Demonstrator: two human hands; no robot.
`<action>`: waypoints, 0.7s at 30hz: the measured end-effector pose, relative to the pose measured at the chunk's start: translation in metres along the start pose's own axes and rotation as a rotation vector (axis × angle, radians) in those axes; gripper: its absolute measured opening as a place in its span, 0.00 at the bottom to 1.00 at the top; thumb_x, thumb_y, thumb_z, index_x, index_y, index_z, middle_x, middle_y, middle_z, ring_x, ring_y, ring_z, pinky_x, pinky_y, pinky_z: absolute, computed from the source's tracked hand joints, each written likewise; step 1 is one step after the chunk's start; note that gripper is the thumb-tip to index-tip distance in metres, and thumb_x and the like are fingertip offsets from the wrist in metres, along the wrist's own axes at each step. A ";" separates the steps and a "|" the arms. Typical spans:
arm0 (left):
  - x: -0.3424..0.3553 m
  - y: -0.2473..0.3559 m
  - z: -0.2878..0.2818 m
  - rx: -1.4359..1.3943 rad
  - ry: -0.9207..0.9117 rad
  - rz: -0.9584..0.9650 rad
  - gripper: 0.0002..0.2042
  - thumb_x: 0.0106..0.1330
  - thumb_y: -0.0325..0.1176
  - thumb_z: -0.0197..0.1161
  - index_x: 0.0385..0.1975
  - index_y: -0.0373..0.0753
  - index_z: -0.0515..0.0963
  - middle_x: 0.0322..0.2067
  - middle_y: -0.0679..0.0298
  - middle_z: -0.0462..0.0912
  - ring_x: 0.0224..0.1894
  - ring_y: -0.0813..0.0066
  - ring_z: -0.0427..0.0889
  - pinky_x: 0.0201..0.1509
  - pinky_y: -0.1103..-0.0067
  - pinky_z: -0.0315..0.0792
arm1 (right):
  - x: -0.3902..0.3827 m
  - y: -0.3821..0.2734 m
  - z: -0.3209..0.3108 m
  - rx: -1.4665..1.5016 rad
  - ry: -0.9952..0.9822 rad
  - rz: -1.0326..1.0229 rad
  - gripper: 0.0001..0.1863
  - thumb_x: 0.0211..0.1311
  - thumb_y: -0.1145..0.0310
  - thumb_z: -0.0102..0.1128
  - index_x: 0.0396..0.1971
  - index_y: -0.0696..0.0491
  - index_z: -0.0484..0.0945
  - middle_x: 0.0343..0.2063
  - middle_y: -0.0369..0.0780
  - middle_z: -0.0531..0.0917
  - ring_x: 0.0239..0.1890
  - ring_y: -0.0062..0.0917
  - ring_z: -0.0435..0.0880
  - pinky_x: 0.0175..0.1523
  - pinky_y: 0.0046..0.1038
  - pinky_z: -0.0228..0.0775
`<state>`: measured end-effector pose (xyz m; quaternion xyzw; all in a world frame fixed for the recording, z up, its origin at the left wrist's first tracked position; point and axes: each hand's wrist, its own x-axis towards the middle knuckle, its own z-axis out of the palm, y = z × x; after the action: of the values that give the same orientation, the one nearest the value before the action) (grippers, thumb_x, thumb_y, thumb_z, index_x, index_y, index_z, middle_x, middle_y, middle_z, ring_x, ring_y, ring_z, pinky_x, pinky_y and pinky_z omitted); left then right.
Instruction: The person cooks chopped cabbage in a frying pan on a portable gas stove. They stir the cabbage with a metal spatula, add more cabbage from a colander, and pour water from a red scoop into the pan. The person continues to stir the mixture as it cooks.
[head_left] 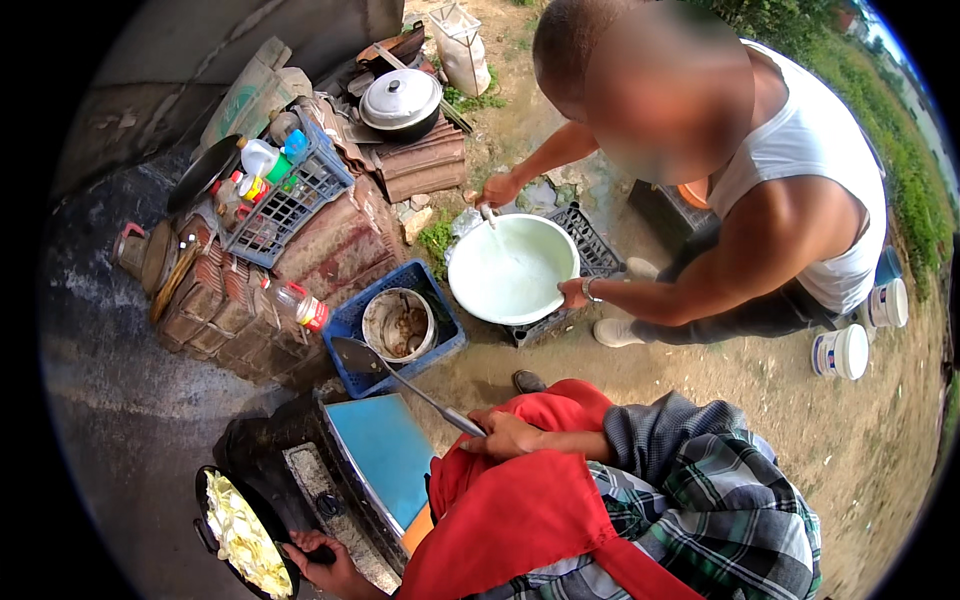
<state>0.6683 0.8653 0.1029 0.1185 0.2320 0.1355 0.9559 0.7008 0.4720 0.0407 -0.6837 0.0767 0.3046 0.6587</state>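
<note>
Low on the left, my left hand point(320, 563) grips the handle of a black pan point(212, 525), which holds pale yellow chopped food point(245, 535). My right hand point(495, 435) is closed round the long handle of a metal spatula point(365, 360), whose dark blade is lifted away from the pan, near the blue crate's front left corner. A black stove point(305, 465) with a light blue board point(378, 450) lies between the pan and the spatula. A red cloth point(500, 520) covers my front, behind both hands.
A co-worker point(780, 230) holds a white basin point(505, 280) under running water. A blue crate point(440, 330) holds a dirty bucket point(398, 325). Stacked tiles point(330, 240) carry a crate of bottles point(290, 200); a lidded pot point(400, 100) stands behind. White buckets point(840, 350) stand at the right.
</note>
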 end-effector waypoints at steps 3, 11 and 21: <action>-0.010 -0.020 0.016 0.035 0.017 -0.012 0.13 0.64 0.39 0.55 0.34 0.33 0.72 0.23 0.62 0.73 0.26 0.73 0.73 0.30 0.78 0.71 | -0.001 0.001 -0.001 0.009 0.009 -0.027 0.20 0.53 0.58 0.58 0.37 0.59 0.70 0.25 0.47 0.77 0.29 0.33 0.77 0.35 0.34 0.66; -0.024 -0.032 0.030 -0.004 -0.044 -0.066 0.15 0.64 0.41 0.54 0.27 0.33 0.74 0.22 0.62 0.76 0.25 0.71 0.74 0.30 0.77 0.73 | 0.004 0.007 0.005 -0.129 0.029 -0.002 0.24 0.51 0.56 0.58 0.43 0.58 0.70 0.32 0.50 0.79 0.35 0.37 0.79 0.39 0.34 0.68; -0.022 -0.029 0.026 -0.007 -0.007 -0.017 0.14 0.63 0.41 0.56 0.28 0.33 0.73 0.22 0.61 0.76 0.24 0.72 0.74 0.29 0.77 0.73 | 0.008 0.016 0.011 -0.131 0.099 -0.027 0.27 0.49 0.56 0.58 0.47 0.56 0.69 0.33 0.50 0.79 0.36 0.36 0.79 0.40 0.34 0.68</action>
<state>0.6676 0.8269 0.1266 0.1136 0.2292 0.1277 0.9583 0.6956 0.4832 0.0233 -0.7405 0.0798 0.2658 0.6121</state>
